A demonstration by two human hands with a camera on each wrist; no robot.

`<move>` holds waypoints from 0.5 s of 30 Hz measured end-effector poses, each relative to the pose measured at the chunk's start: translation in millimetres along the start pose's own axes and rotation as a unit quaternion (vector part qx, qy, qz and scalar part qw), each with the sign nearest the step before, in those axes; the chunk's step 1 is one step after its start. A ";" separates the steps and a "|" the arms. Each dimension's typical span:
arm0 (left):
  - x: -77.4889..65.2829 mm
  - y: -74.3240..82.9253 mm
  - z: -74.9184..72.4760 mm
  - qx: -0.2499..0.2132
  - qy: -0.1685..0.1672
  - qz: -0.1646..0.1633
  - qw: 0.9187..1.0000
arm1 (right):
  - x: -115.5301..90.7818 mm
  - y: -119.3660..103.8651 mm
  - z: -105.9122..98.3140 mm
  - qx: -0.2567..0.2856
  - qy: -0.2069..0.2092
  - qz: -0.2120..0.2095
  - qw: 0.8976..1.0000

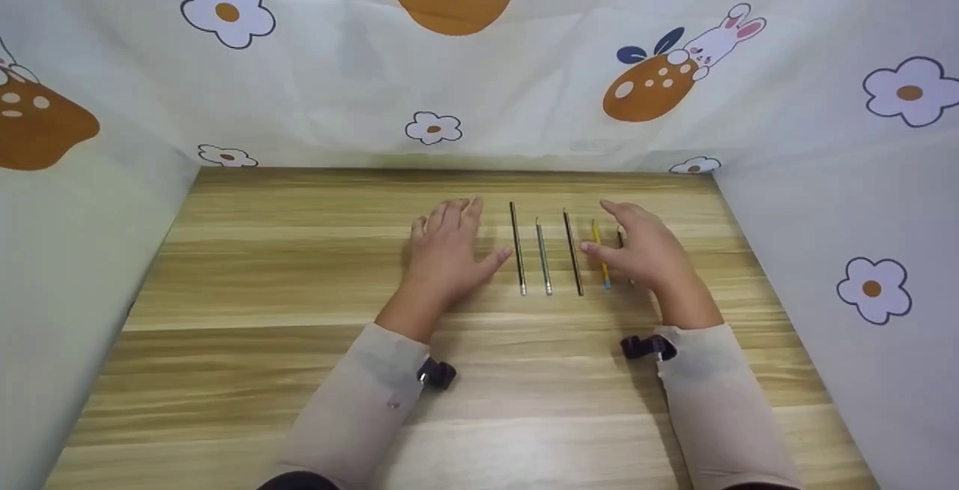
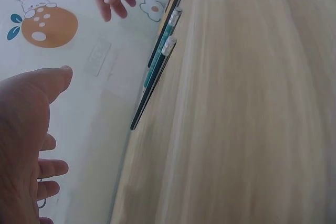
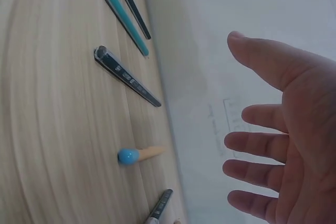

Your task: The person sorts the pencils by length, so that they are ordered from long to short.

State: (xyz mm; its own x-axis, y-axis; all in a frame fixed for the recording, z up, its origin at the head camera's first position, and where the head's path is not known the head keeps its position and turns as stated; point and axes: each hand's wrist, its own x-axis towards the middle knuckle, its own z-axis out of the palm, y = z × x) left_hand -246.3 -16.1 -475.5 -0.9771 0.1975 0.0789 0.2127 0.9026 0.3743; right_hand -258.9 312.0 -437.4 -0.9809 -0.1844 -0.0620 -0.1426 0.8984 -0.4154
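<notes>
Neat row on the worktop (image 1: 247, 273)

The left hand (image 1: 447, 258), fingers spread and holding nothing, is just left of the first dark pencil (image 1: 518, 248). Next, a teal pencil (image 1: 543, 258) and a black pencil (image 1: 572, 252) lie between the hands. The right hand (image 1: 646, 250), fingers apart and gripping nothing, partly hides a yellow pencil (image 1: 596, 231) and the last dark pencil (image 3: 160, 205).

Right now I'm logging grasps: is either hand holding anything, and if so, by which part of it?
Nothing is held: the left hand and the right hand are both open, near the pencils.
</notes>
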 end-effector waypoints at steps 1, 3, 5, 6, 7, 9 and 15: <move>1.1 2.8 1.3 -0.001 0.000 -0.001 1.000 | 1.0 -1.2 0.3 0.006 -0.002 0.003 1.000; 3.5 7.5 5.0 -0.006 -0.003 -0.002 1.000 | 4.0 -3.1 2.2 0.018 -0.005 0.004 1.000; 5.7 11.5 9.5 -0.016 -0.005 -0.002 1.000 | 7.0 -4.7 5.2 0.026 -0.009 0.003 1.000; 6.7 13.2 11.6 -0.021 -0.008 -0.002 1.000 | 8.6 -5.3 6.9 0.030 -0.010 0.002 1.000; 7.7 14.8 13.6 -0.025 -0.010 -0.003 1.000 | 10.2 -5.8 8.5 0.031 -0.012 0.002 0.999; 9.8 17.5 17.2 -0.040 -0.013 -0.005 0.999 | 13.3 -6.1 11.5 0.032 -0.010 0.001 0.999; 14.6 24.1 24.7 -0.108 -0.035 -0.013 0.993 | 18.5 -7.4 18.5 0.045 -0.004 0.012 0.999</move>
State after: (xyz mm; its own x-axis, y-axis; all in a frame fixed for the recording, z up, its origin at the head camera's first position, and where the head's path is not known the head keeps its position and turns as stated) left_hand -255.4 18.0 -488.2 -0.9782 0.2075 0.0052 0.1741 0.8064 0.5652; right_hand -273.5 294.6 -452.3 -0.9829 -0.1659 -0.0800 -0.1054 0.8629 -0.4943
